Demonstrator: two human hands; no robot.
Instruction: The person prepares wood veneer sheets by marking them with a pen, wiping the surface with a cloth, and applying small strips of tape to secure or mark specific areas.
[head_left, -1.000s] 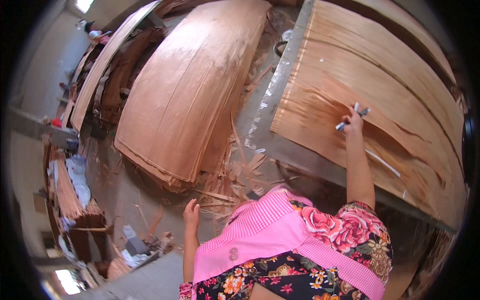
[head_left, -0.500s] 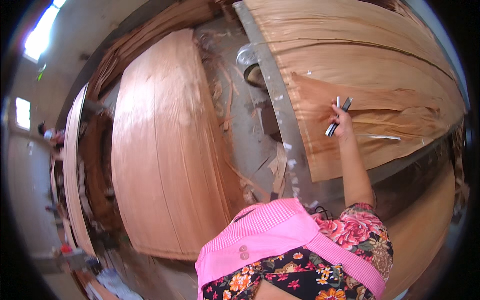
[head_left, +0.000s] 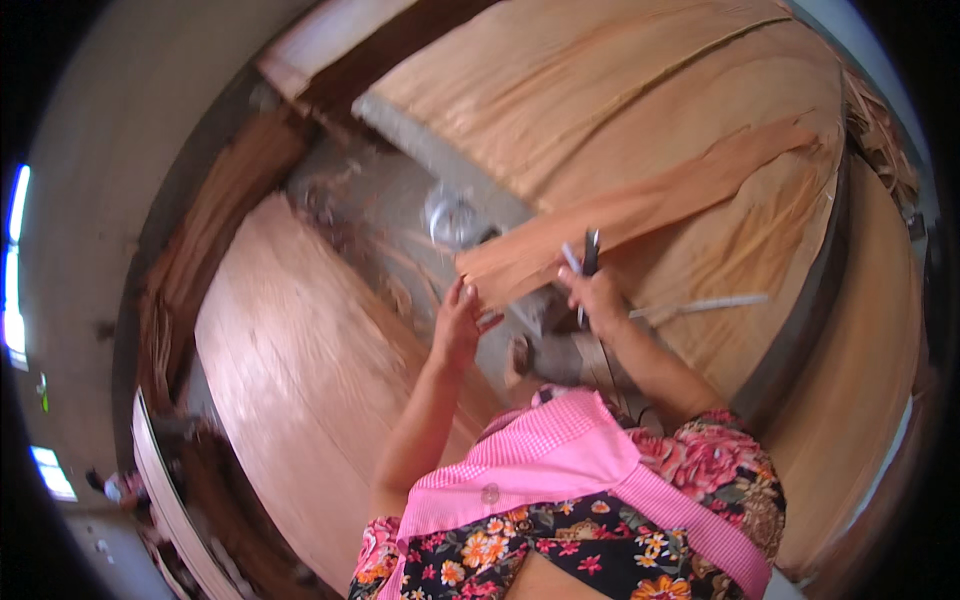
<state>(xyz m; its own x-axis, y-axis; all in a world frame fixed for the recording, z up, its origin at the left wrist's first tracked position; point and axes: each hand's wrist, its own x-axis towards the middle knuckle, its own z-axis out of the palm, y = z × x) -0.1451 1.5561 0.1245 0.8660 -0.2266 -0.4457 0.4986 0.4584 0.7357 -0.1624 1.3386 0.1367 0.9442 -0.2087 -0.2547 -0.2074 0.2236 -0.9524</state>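
A long reddish-brown strip of wood veneer (head_left: 640,213) lies slantwise across the large tan veneer sheet (head_left: 520,110), its near left end lifted past the sheet's edge. My left hand (head_left: 457,325) pinches a corner of that end. Close to the strip's lower edge, my right hand (head_left: 598,298) is closed around a slim black tool (head_left: 590,252) that looks like a box cutter. A narrow white piece (head_left: 571,258) also sticks up from its fingers. To the right of that hand, a thin white strip (head_left: 715,303) lies on the sheet.
Another stack of pinkish veneer (head_left: 290,350) stands on my left. Between the stacks, the grey floor (head_left: 385,210) carries veneer scraps and a roll of clear material (head_left: 452,217). Darker veneer (head_left: 215,210) is piled by the wall. A person (head_left: 125,488) is far off at left.
My left hand has come into view and taken the strip's end. The strip has been pulled left, over the sheet's edge. My right hand has moved left, and the view has turned.
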